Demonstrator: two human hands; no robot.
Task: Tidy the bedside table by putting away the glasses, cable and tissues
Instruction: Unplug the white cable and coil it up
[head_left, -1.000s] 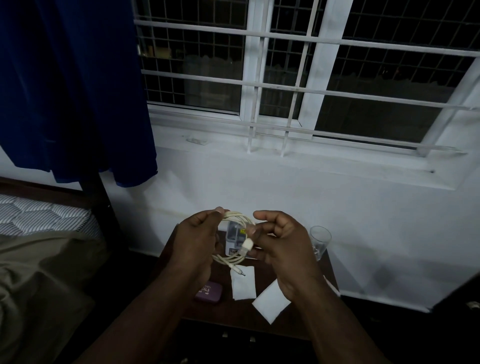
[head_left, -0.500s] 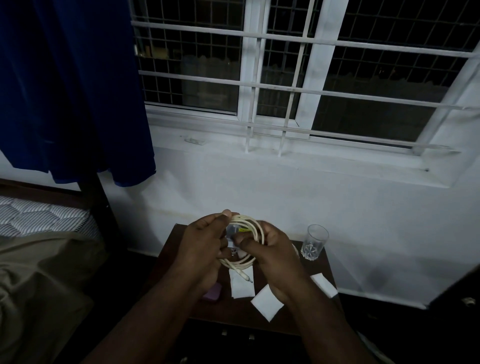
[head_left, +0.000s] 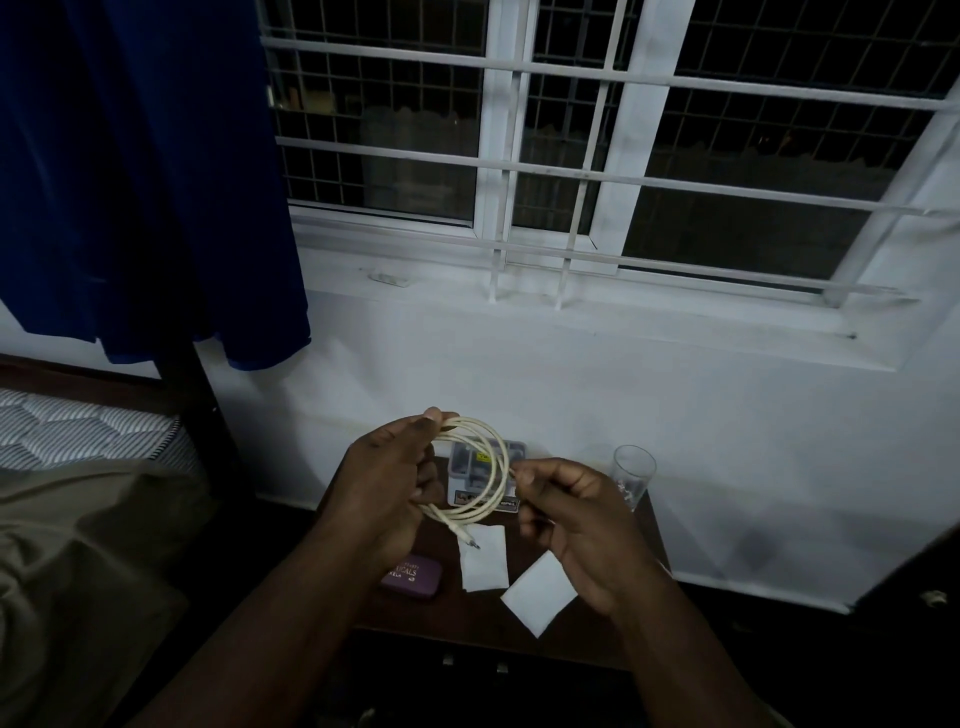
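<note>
Our left hand (head_left: 387, 483) clamps the coiled cable (head_left: 480, 470); right hand (head_left: 576, 525) fingers pinch its right side. It's light, springy, so we'd grip across all loops.

a dark blue curtain (head_left: 145, 171) is hung at the upper left, reaching down past the sill of a white-framed window (head_left: 613, 156) fitted with white bars and a mesh grille. darkness is seen beyond the panes. a white wall (head_left: 675, 395) is spread below the sill. at the left a bed (head_left: 78, 467) is seen, with a striped grey mattress and an olive cover crumpled over it, bounded by a dark post. on the dark wooden bedside table (head_left: 467, 621) a clear drinking glass (head_left: 632, 474) is stood at the back right corner, and a small grey compartmented box (head_left: 480, 480) is set near the wall.
</note>
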